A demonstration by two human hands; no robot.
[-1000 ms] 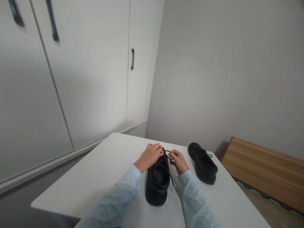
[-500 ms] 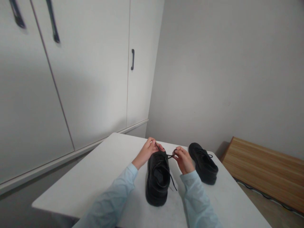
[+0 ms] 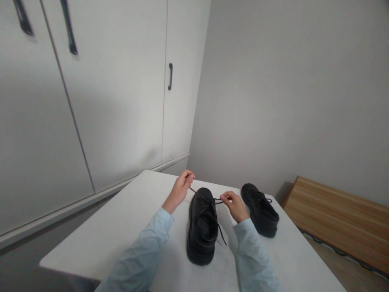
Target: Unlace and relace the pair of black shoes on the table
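A black lace-up shoe (image 3: 202, 231) stands on the white table (image 3: 130, 227), heel toward me. My left hand (image 3: 181, 187), to the left of its toe, pinches a black lace that runs to the shoe. On the other side my right hand (image 3: 232, 202) has its fingertips closed on a black lace loop (image 3: 217, 200) stretched from the shoe. A loose lace end (image 3: 223, 236) hangs over the shoe's right side. Further right a second black shoe (image 3: 260, 211) rests with its lace in a bow.
White cabinet doors (image 3: 118, 101) with dark handles rise behind the table at the left. A grey wall (image 3: 273, 89) is behind it. A wood-grain panel (image 3: 337, 219) stands right of the table, with a cable along its lower edge.
My left hand has moved left, away from the shoe's toe, drawing its lace out to that side. My right hand remains right of the shoe; its loop looks smaller and flatter.
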